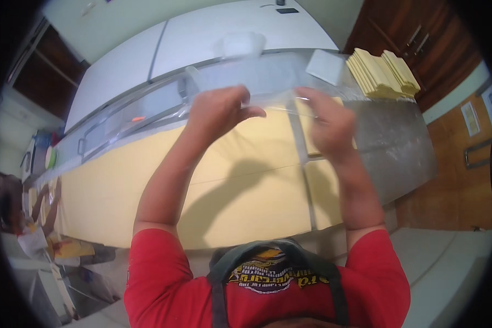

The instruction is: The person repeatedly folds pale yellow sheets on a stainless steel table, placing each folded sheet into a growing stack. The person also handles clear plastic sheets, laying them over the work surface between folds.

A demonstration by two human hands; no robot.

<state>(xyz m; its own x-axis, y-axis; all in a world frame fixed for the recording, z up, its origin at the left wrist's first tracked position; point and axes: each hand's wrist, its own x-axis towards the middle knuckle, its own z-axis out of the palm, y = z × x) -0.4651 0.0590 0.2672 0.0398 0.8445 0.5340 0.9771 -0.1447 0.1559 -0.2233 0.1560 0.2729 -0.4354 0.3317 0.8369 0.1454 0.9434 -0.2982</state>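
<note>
A thin, clear plastic film or bag point(281, 104), blurred by motion, spans the space between my two hands above the work table. My right hand point(332, 125) pinches its edge between thumb and fingers. My left hand point(219, 112) has curled fingers at the film's other side, its thumb pointing right; the exact grip is blurred. Below both hands lies a broad, flat layer of pale yellow sheet material point(246, 176), its material not settled by the picture. To its right, past a narrow grey gap, are smaller yellow folded pieces point(323, 186), partly hidden behind my right forearm.
Folded yellow pieces point(381, 74) stand stacked at the back right, beside a white square pad point(326, 67). Clear plastic sheeting point(131, 110) covers the table's far side. White cabinets or counters point(205, 30) rise behind. Another person point(28, 229) works at the table's left end.
</note>
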